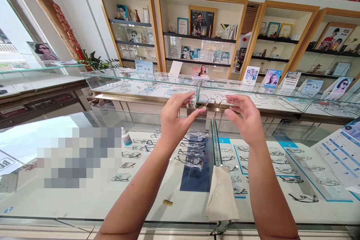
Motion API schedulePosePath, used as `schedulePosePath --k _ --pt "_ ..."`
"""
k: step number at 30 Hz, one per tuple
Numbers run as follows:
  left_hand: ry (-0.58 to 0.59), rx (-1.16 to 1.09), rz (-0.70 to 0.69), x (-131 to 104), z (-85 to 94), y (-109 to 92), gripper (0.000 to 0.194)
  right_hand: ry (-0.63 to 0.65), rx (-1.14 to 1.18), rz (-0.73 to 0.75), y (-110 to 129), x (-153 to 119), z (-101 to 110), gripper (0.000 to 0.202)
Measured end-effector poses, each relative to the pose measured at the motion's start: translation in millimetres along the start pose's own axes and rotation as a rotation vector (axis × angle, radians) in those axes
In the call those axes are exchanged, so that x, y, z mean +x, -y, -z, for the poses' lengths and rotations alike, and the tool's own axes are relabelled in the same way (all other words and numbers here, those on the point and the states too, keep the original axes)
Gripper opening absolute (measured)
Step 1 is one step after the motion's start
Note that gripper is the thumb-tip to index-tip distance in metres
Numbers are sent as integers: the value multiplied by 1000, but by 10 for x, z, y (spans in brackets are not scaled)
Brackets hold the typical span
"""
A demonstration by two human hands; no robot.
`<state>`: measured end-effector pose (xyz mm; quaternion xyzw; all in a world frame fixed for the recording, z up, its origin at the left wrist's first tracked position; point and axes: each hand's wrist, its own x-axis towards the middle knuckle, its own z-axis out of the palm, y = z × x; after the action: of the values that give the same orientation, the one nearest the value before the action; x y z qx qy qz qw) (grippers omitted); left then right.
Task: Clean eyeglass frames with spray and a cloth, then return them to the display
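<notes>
A pair of thin-rimmed eyeglasses (211,101) is raised above the glass showcase, held level between my two hands. My left hand (178,114) pinches its left side between thumb and fingers. On the other side, my right hand (244,116) grips the right rim in the same way. The lenses look clear, and fingers hide the outer ends of the frame. Below my forearms, a cream cloth (222,194) hangs over the join of the showcase glass. Rows of eyeglasses (194,144) lie under the glass between my arms.
The glass showcase (157,210) spans the foreground. A small white bottle (126,137) stands left of my left arm, and a printed leaflet (341,153) is at the right. Behind runs a second display counter (140,87) with standing cards. Wooden-framed shelves (201,37) line the wall.
</notes>
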<state>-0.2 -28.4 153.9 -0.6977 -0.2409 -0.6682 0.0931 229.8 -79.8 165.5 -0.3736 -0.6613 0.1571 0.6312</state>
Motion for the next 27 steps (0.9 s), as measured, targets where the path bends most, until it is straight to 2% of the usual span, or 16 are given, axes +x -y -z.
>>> schedulePosePath --k 4,12,21,27 --pt "1 75 -32 -2 10 -31 48 -12 -161 46 -37 -9 -56 58" --pt "2 129 -89 -12 32 -46 48 -50 -214 73 -101 -4 -105 43" --pt "36 90 12 -36 -39 56 48 -180 -510 229 11 -59 -169 37" --pt "79 97 77 -53 -61 70 48 -219 -599 287 38 -85 -208 35"
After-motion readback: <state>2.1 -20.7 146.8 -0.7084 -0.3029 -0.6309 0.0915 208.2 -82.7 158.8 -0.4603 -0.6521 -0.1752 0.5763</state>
